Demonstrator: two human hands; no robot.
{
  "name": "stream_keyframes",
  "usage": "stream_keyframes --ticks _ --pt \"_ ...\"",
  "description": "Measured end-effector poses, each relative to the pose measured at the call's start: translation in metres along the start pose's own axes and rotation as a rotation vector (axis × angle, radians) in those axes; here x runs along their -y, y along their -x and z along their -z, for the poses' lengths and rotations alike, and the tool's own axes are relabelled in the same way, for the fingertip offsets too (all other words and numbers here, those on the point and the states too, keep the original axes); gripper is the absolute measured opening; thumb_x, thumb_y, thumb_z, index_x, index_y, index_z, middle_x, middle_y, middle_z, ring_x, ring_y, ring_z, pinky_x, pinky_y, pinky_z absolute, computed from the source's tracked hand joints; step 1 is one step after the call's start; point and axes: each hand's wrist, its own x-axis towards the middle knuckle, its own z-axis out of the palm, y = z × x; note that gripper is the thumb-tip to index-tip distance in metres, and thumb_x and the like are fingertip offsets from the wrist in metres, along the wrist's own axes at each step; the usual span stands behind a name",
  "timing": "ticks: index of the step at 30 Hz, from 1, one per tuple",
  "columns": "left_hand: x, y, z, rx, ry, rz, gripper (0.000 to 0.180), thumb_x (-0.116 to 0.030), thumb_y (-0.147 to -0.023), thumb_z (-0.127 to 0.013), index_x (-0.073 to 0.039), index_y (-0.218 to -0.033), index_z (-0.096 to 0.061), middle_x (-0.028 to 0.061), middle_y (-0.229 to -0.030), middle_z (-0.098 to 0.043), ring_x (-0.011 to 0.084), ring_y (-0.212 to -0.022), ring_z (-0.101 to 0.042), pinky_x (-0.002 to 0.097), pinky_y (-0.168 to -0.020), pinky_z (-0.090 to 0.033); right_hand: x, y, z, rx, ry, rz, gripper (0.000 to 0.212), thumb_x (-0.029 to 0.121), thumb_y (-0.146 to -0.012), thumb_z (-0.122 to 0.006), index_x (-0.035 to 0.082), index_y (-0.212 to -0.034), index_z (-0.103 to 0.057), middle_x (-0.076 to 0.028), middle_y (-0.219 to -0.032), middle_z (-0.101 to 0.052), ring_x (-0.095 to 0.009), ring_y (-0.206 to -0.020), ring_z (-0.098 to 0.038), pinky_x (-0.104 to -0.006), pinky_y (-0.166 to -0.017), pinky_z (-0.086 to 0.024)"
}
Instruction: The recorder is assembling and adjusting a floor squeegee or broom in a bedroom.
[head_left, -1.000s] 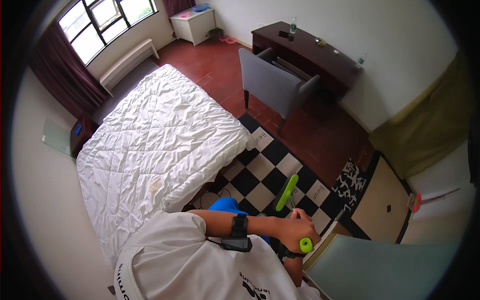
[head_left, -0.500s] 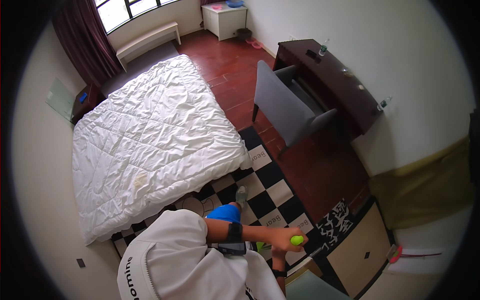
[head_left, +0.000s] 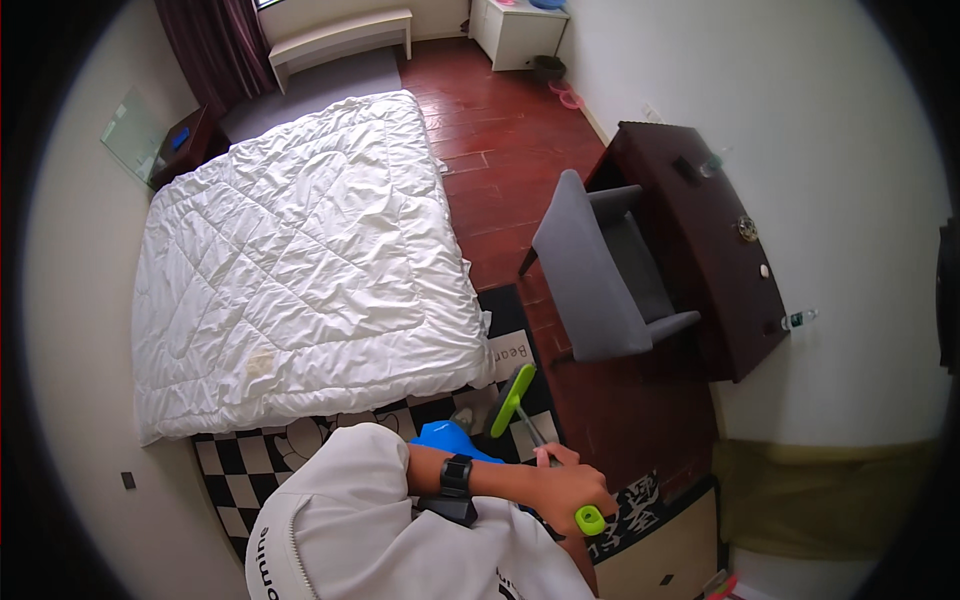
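My left hand (head_left: pixel 578 492) is wrapped round the handle of a green-headed brush (head_left: pixel 512 400), close to its bright green end cap. Just beyond it, the fingers of my right hand (head_left: pixel 556 456) close on the same grey shaft; the rest of that hand is hidden behind the left hand and forearm. The brush's wide head, green on top and dark grey along one side, hangs over the chequered mat (head_left: pixel 500 345) near the bed's corner. A white quilt (head_left: pixel 310 260) covers the bed and bears a beige patch (head_left: pixel 260 362) near its close edge.
A grey armchair (head_left: pixel 590 270) stands at a dark wooden desk (head_left: pixel 680 200) on the right, with bottles and small things on it. Farther off are a white cabinet (head_left: pixel 515 35), a white bench (head_left: pixel 340 42) and a dark bedside table (head_left: pixel 190 145). An olive cloth (head_left: pixel 820 495) hangs at lower right.
The brush's head has come into plain view, pointing away from me toward the bed. My view has turned, and both hands still grip the handle.
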Motion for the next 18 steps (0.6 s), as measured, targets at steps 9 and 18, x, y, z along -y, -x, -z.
stream_keyframes --ticks 9,18 --pt "0.029 -0.024 0.115 -0.418 -0.23 0.004 0.023 -0.014 -0.073 -0.067 -0.006 -0.064 -0.048 0.0098 -0.057 -0.05 0.0314 -0.054 -0.053 0.0401 -0.052 -0.041 -0.039 -0.185 -0.034 0.118 -0.209 0.351 0.027 -0.001 -0.085 -0.067 0.006 -0.103 -0.047 -0.006 -0.094 -0.054 -0.015 -0.074 -0.054 -0.0303 -0.067 -0.045" --pt "0.074 -0.101 0.232 -0.662 -0.364 0.11 0.026 -0.005 -0.075 -0.066 -0.006 -0.061 -0.045 0.0085 -0.055 -0.047 0.0296 -0.051 -0.05 0.0402 -0.048 -0.034 -0.075 -0.384 -0.031 0.541 -0.27 0.663 0.021 0.001 -0.079 -0.07 0.004 -0.092 -0.054 -0.009 -0.081 -0.057 -0.024 -0.07 -0.059 -0.035 -0.063 -0.046"
